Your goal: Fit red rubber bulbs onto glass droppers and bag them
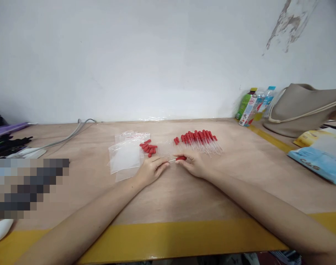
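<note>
Red rubber colours the small bulb [181,158] pinched between the thumb and fingers of the right hand [194,163], while the left hand [152,170] grips the slim clear tube [172,161] that runs into the bulb's left end. Both hands are closed on this one dropper, near each other but not touching, with the piece lying almost level between them, over the middle of the table [239,176]. Just beyond the left hand sits a small heap of loose red bulbs [149,148], next to flat, clear plastic bags [125,162] that overlap one another. Bare clear tubes [165,147] lie side by side to the right of that heap, hard to make out against the wood tone. Beyond the right hand, droppers with red bulbs [199,138] form a fanned row, their bulbs toward the wall [156,62] and their tubes toward the person. Farther right, drink bottles [244,105] stand by a grey-beige bag [300,110], and a blue packet [319,165] lies nearer the table's right side. A grey cable [63,140] curves across the far left.
</note>
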A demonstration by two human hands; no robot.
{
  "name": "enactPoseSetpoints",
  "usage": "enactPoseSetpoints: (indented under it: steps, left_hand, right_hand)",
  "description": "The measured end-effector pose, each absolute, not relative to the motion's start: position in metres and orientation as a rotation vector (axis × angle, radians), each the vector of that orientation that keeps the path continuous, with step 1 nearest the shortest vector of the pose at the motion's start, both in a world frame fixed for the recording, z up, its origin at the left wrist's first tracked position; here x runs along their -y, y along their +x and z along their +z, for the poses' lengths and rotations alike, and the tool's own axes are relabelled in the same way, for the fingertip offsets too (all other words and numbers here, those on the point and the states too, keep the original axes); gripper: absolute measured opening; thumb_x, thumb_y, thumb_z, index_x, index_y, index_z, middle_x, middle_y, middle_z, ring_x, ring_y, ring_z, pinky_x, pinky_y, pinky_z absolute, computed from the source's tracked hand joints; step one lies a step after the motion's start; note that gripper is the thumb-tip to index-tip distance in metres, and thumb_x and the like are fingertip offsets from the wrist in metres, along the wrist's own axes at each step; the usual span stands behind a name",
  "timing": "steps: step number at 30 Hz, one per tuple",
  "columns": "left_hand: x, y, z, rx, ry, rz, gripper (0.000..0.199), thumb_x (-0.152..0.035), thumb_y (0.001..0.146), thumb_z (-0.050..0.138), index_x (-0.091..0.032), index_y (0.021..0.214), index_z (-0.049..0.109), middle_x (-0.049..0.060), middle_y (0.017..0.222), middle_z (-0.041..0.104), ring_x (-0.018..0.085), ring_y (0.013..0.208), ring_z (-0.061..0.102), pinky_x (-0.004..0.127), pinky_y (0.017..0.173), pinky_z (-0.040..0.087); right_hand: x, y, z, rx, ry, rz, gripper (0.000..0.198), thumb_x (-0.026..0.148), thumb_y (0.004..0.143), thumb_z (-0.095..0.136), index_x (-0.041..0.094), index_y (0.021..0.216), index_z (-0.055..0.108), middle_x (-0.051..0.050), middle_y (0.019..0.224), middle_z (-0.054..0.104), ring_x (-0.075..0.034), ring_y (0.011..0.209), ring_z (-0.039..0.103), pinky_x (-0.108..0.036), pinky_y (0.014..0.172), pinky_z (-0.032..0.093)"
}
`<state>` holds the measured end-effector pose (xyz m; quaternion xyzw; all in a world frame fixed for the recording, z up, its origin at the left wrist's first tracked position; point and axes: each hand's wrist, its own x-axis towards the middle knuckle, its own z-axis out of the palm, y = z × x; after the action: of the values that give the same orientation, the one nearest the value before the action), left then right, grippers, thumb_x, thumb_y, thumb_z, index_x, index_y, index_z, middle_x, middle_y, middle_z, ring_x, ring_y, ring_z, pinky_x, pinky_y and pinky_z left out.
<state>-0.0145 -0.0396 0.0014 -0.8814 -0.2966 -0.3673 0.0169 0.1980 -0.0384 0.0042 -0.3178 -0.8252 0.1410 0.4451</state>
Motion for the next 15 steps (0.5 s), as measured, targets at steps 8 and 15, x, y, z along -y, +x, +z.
enactPoseSetpoints:
  steps: [8, 15]
  left_hand:
    - [0.036, -0.019, 0.000, 1.216, -2.682, -1.138, 0.042, -0.031, 0.082, 0.053, -0.017, 0.119, 0.043, 0.007, 0.097, 0.056, 0.017, 0.083, 0.056, 0.030, 0.070, 0.049]
    - [0.038, -0.020, 0.001, 1.261, -2.632, -1.035, 0.026, -0.028, 0.082, 0.051, -0.016, 0.105, 0.052, 0.006, 0.089, 0.055, 0.016, 0.076, 0.056, 0.029, 0.067, 0.048]
  right_hand:
    - [-0.006, 0.216, 0.040, 1.749, -1.030, 0.533, 0.031, 0.031, 0.084, 0.044, 0.017, 0.110, 0.053, -0.004, 0.085, 0.061, -0.013, 0.074, 0.056, -0.027, 0.067, 0.046]
    - [-0.063, 0.213, 0.056, 1.957, -1.624, 0.217, 0.022, 0.027, 0.079, 0.049, 0.016, 0.093, 0.062, -0.004, 0.082, 0.063, -0.014, 0.074, 0.056, -0.026, 0.066, 0.043]
